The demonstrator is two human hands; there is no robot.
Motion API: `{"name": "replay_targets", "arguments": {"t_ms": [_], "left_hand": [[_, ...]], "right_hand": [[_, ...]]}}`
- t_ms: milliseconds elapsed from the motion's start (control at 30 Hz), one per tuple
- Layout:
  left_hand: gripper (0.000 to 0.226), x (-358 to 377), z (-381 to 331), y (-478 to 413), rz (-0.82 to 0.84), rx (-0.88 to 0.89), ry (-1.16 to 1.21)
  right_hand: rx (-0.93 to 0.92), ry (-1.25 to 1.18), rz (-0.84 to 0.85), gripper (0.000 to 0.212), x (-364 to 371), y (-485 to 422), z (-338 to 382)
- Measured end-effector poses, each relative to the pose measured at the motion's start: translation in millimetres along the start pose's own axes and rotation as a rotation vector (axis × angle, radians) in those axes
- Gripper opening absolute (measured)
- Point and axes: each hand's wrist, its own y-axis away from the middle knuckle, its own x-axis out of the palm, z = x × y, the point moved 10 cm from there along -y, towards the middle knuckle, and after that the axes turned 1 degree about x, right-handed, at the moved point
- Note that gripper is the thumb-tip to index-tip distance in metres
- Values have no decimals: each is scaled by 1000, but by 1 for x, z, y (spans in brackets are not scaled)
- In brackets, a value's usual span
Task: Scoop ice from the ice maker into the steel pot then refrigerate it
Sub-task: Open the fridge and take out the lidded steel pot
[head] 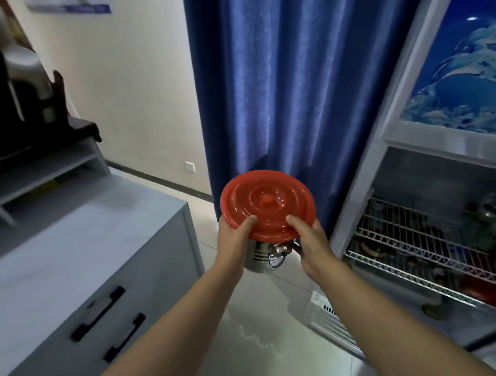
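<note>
Now refrigerating: left hand (pixel 234 234) and right hand (pixel 311 243) fingers clasp round red-lidded steel pot (pixel 257 257); next, onto right white wire fridge shelf (pixel 399 232).

I count one steel pot (pixel 258 257), one red lid (pixel 267 205), two hands (pixel 233 236) (pixel 312 244), two black drawer handles (pixel 97 313) (pixel 124 336), two wire shelves (pixel 407 223) (pixel 415 270).
</note>
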Motion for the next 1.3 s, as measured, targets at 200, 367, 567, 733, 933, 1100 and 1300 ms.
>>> {"name": "replay_targets", "arguments": {"t_ms": [200,367,567,733,933,1100,1300], "left_hand": [[53,-85,-43,-27,-66,95,30],[37,-169,-60,-60,-141,121,-52],[48,-259,-65,-102,-201,61,-79],[50,-313,-66,-127,-248,24,-62],[48,-355,-57,-147,-286,-12,-59],[44,-369,-54,-155,-290,-20,-48],[50,-377,-46,-160,-319,-81,-37]], "right_hand": [[-7,33,125,27,107,-7,-18],[43,30,172,24,198,-12,-43],[88,46,227,25,290,-23,-74],[105,73,257,32,347,-33,-98],[111,113,265,24,385,-46,-121],[95,157,257,26,401,-55,-129],[89,171,239,21,404,-61,-129]]}}
